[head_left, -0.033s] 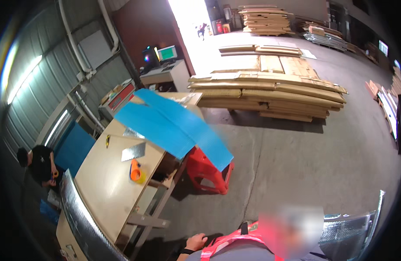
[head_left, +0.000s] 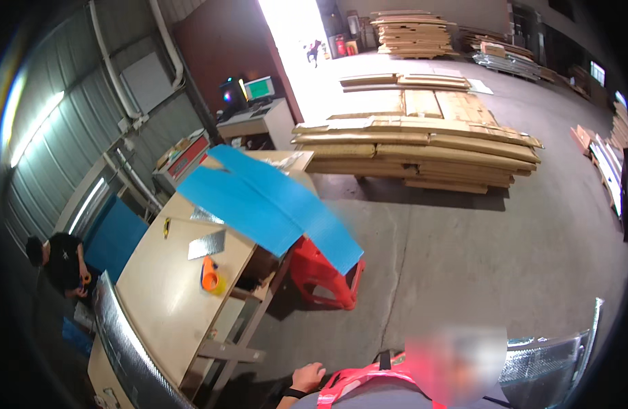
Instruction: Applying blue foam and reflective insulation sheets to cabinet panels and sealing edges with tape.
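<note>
My left hand (head_left: pixel 308 377) hangs at the lower edge beside my red vest strap (head_left: pixel 348 382), a black band round its wrist. Its fingers are loosely bent and a little apart; I see nothing in them. My right hand is not in view; a blurred patch covers the area right of the vest. Ahead to the left is a wooden worktable (head_left: pixel 160 286). Over its far end lies a blue sheet (head_left: pixel 252 198), reaching onto a red plastic stool (head_left: pixel 317 276). An orange tape dispenser (head_left: pixel 210 276), a silver foil piece (head_left: pixel 206 245) and a yellow-black cutter (head_left: pixel 167 228) lie on the table.
A silver foil-like sheet (head_left: pixel 126 337) lines the table's near left edge; a co-worker (head_left: pixel 65 266) in black stands beyond it. Flat cardboard stacks (head_left: pixel 423 146) lie ahead. A computer desk (head_left: pixel 259 123) stands by the bright doorway. Silver sheeting (head_left: pixel 542 365) is at lower right.
The whole view has shifted slightly, so the table and blue sheet sit a little lower and further left. My left hand stays nearly in the same place.
</note>
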Demonstrator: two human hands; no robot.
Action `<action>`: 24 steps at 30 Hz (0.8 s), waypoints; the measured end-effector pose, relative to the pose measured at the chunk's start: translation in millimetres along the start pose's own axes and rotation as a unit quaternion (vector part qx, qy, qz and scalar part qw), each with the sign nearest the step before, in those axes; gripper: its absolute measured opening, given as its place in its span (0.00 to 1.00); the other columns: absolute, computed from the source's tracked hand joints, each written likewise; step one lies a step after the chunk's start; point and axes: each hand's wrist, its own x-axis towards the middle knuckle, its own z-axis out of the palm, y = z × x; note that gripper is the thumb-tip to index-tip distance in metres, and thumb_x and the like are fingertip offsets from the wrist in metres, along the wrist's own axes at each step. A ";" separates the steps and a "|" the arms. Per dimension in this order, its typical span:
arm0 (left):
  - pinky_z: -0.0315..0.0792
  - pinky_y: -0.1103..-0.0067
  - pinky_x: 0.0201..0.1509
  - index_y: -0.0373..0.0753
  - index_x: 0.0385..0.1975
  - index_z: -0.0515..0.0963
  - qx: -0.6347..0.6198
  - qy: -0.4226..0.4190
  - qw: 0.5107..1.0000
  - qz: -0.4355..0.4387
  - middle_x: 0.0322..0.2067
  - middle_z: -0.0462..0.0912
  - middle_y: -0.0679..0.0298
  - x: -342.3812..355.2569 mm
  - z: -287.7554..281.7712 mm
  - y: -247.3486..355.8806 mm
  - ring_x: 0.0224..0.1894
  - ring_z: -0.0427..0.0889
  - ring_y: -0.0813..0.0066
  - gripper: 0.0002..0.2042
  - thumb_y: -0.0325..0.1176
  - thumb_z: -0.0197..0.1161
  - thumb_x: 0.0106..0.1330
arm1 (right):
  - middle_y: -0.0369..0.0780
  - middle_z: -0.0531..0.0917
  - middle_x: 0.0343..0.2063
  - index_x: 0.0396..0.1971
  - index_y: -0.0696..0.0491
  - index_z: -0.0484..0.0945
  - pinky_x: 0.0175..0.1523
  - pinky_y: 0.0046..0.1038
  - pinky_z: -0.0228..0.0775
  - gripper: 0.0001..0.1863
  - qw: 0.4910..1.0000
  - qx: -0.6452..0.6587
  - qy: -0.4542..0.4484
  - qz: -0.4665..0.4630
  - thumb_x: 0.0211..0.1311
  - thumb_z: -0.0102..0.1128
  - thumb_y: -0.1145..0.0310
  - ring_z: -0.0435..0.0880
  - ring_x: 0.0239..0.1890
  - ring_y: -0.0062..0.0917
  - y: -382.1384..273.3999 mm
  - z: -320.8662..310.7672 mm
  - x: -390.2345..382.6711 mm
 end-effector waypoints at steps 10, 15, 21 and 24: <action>0.67 0.57 0.57 0.46 0.42 0.81 0.108 0.100 0.975 0.168 0.37 0.86 0.63 228.7 -95.9 172.8 0.44 0.84 0.63 0.13 0.46 0.59 0.65 | 0.46 0.85 0.45 0.46 0.53 0.83 0.57 0.37 0.74 0.17 0.994 0.031 0.052 -0.086 0.60 0.56 0.63 0.84 0.49 0.38 -17.1 -44.7 91.0; 0.67 0.56 0.57 0.46 0.41 0.82 0.124 0.045 0.969 0.208 0.35 0.86 0.63 333.0 -125.4 249.4 0.43 0.84 0.64 0.14 0.47 0.59 0.65 | 0.44 0.86 0.44 0.45 0.54 0.83 0.55 0.36 0.75 0.17 0.987 0.152 -0.026 -0.032 0.61 0.56 0.63 0.85 0.46 0.36 -39.3 -115.9 175.2; 0.69 0.61 0.51 0.47 0.38 0.81 0.152 0.089 0.956 0.233 0.32 0.85 0.64 461.3 -189.8 331.9 0.38 0.84 0.65 0.12 0.47 0.61 0.63 | 0.45 0.86 0.42 0.45 0.54 0.83 0.52 0.36 0.76 0.16 0.954 0.281 0.101 0.031 0.61 0.55 0.65 0.85 0.44 0.36 -44.2 -313.2 273.5; 0.70 0.67 0.48 0.45 0.40 0.81 0.098 0.129 0.952 0.260 0.32 0.85 0.65 517.7 -221.7 360.6 0.38 0.84 0.66 0.13 0.45 0.61 0.64 | 0.45 0.86 0.41 0.45 0.54 0.83 0.50 0.36 0.76 0.15 0.931 0.320 0.167 0.046 0.61 0.54 0.66 0.85 0.42 0.36 -41.7 -401.3 300.5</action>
